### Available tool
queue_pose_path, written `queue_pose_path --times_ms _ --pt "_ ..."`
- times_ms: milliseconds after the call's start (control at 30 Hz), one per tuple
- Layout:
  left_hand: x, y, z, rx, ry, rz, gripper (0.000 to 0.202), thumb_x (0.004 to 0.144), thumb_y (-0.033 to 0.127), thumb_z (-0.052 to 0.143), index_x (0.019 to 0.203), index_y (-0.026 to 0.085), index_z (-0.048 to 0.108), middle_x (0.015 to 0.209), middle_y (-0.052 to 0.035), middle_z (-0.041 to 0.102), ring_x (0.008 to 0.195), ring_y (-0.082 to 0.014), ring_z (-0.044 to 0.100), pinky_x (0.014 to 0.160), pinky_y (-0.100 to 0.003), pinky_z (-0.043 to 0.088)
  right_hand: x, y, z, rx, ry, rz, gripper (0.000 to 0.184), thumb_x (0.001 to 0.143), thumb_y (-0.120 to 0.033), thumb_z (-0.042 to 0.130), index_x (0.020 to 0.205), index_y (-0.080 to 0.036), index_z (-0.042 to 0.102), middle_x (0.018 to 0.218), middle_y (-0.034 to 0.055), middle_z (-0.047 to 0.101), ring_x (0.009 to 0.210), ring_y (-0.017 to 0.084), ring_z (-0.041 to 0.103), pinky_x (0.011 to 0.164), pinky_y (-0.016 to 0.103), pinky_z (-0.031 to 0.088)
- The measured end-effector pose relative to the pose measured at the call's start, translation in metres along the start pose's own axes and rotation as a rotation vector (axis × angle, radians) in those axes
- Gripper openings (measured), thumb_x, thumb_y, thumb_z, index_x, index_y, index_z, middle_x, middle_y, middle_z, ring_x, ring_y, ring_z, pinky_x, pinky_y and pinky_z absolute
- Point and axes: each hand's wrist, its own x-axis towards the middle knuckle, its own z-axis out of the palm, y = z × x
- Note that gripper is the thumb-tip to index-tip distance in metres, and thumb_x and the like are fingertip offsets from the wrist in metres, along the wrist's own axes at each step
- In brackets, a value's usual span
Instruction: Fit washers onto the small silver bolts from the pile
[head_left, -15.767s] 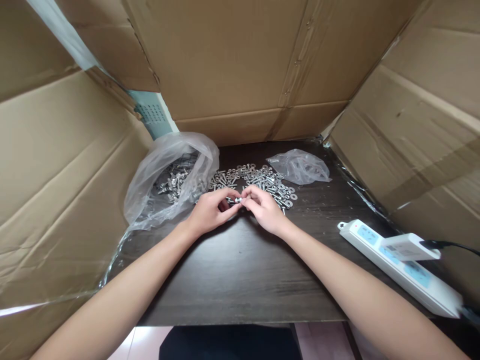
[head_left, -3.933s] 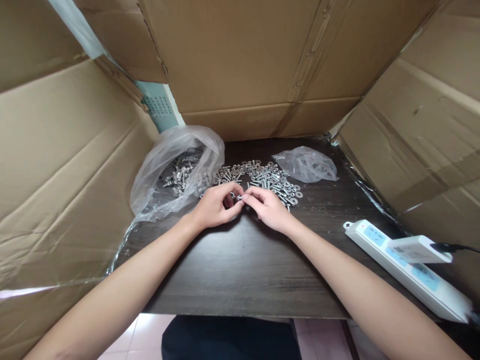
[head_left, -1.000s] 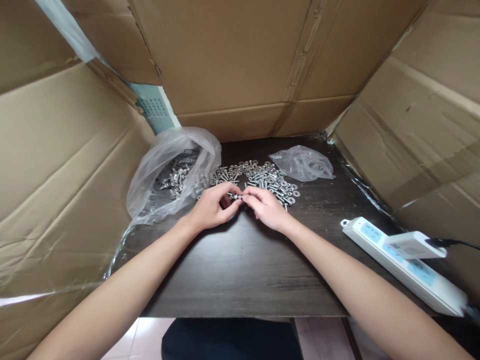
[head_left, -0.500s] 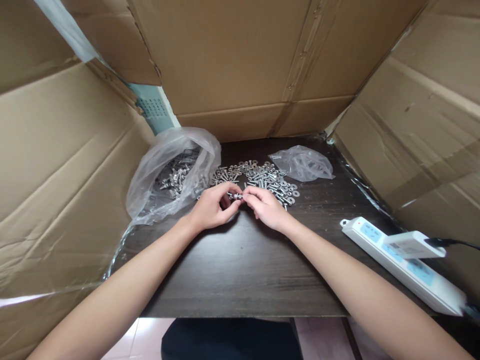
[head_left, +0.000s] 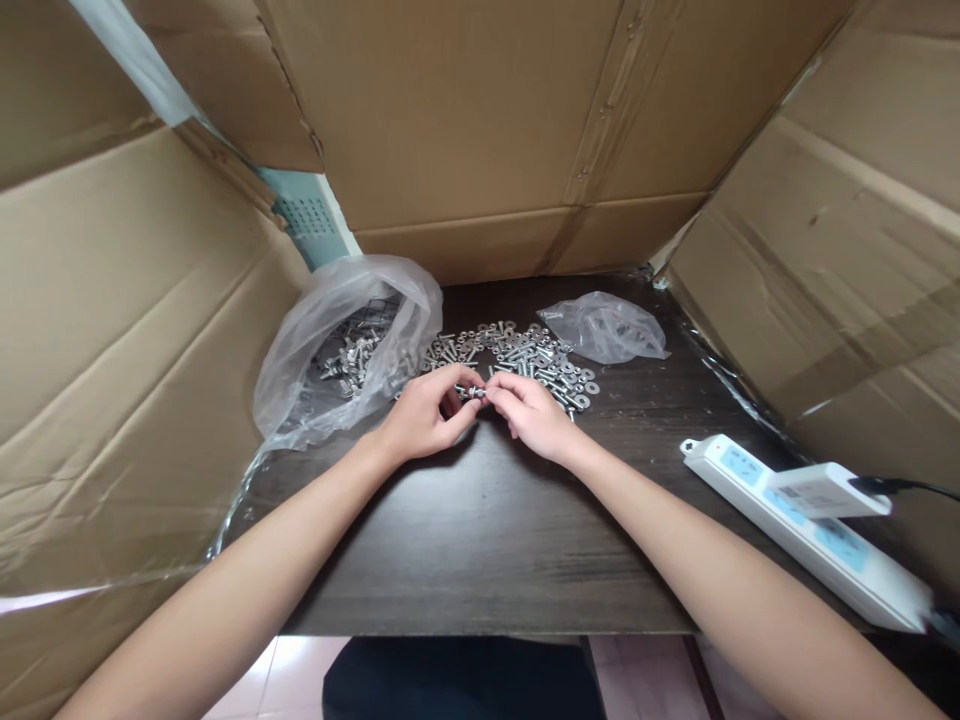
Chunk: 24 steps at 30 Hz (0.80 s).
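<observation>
On the dark tabletop (head_left: 465, 540), an open plastic bag (head_left: 300, 340) of metal parts fills the far left corner; a crumpled bag (head_left: 604, 330) lies toward the far right; a power strip (head_left: 802, 530) lines the right edge. Just before a hardware pile (head_left: 536, 355), left hand (head_left: 424, 415) and right hand (head_left: 536, 415) pinch a bolt (head_left: 474, 392), partly hiding it, unmoved since half a second ago.
</observation>
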Motion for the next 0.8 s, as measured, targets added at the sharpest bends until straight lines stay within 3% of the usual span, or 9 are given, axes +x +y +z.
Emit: queue_pose_path --times_ms 333,600,800 --pt "-0.0002 -0.0006 0.0023 -0.007 0.001 -0.044 0.019 0.088 0.022 0.064 0.106 0.018 0.064 0.086 0.0003 0.07 0.059 -0.0104 0.063 0.057 -0.022 0.05 -0.0002 -0.0011 -0.0004 -0.03 0.005 -0.002 0.027 0.094 -0.041 0.047 0.081 -0.02 0.057 0.064 -0.0025 0.045 0.056 0.015 0.046 0.053 0.026 0.035" --pt "-0.0007 -0.0011 0.0022 -0.011 0.002 -0.037 0.019 0.087 0.021 0.065 0.105 0.018 0.064 0.087 0.0002 0.071 0.058 -0.0098 0.062 0.058 -0.021 0.05 -0.0014 -0.0014 0.0004 0.001 0.019 0.02 0.024 0.091 -0.043 0.054 0.093 -0.019 0.059 0.066 -0.0029 0.05 0.054 0.014 0.045 0.051 0.026 0.034" --pt "-0.0012 -0.0018 0.003 -0.012 -0.008 -0.041 0.019 0.087 0.021 0.065 0.106 0.019 0.064 0.087 0.0004 0.07 0.06 -0.0107 0.064 0.058 -0.022 0.05 -0.0014 -0.0029 0.0004 0.003 -0.007 0.016 0.025 0.092 -0.043 0.054 0.089 -0.019 0.059 0.069 -0.0014 0.052 0.055 0.014 0.045 0.052 0.026 0.034"
